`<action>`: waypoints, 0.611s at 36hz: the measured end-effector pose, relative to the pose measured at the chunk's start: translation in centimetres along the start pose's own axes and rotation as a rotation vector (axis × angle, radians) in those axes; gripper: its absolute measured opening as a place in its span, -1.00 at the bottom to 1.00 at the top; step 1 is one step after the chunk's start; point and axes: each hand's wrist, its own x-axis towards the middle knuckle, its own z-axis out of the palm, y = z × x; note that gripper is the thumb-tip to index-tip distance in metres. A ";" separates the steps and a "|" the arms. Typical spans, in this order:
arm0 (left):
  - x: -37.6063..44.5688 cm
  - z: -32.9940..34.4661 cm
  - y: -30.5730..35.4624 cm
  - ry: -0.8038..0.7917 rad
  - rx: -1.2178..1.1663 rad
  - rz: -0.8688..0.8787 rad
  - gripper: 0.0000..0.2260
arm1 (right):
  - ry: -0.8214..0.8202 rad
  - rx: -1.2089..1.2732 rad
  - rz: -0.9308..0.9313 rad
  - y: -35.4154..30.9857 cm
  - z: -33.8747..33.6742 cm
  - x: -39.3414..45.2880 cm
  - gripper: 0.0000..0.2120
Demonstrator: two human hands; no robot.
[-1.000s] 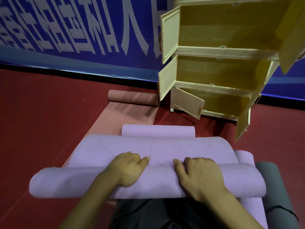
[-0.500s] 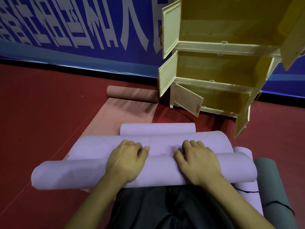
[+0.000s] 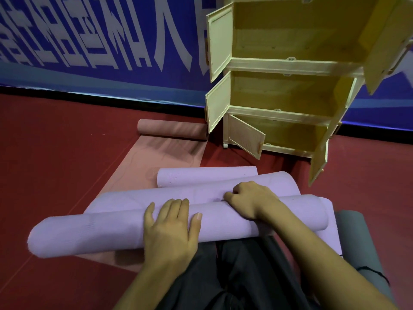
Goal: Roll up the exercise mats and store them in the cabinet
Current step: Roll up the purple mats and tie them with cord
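A lilac exercise mat [image 3: 93, 229] lies across the floor in front of me, rolled into a thick tube at its near end, with its far end [image 3: 207, 175] curled up. My left hand [image 3: 172, 229] lies flat on top of the roll, fingers spread. My right hand [image 3: 248, 200] reaches over the roll's far side, its fingers curled against the mat. A pink mat [image 3: 163, 153] stretches away under the lilac one, its far end rolled. The cream cabinet [image 3: 283, 63] stands at the back right with all its doors open and its shelves bare.
A grey rolled mat [image 3: 357, 238] lies to my right, beside my dark trousers [image 3: 245, 276]. The floor is red carpet [image 3: 55, 164]. A blue banner [image 3: 100, 41] with white characters covers the wall behind. The lowest cabinet doors [image 3: 245, 136] swing out over the floor.
My right hand has moved forward over the roll and curled its fingers. My left hand has flattened on top of the roll. The roll has moved a little toward the mat's far end.
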 end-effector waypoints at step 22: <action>12.2 0.6 -2.5 -0.718 -0.031 -0.029 -0.48 | 0.619 -0.182 -0.170 0.4 4.5 -2.9 -0.59</action>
